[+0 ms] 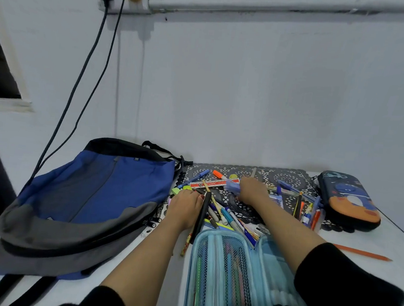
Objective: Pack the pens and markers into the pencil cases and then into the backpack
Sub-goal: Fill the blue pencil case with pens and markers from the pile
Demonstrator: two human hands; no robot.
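A blue and grey backpack (89, 199) lies flat at the left of the table. A light blue pencil case (234, 277) lies open in front of me, with pens behind its mesh flap. A heap of pens and markers (224, 216) covers the black lace mat (289, 177). My left hand (185, 210) rests on the heap and grips a black marker (201, 216). My right hand (254, 190) reaches further back and holds a blurred blue pen (232, 186). A dark space-print pencil case (348, 202) lies shut at the right.
A red and white ruler (214, 184) lies across the heap. An orange pencil (363, 252) sits alone at the right on the white table (402, 248). Two black cables (80, 81) hang down the wall behind the backpack. A clear box (313, 211) holds more pens.
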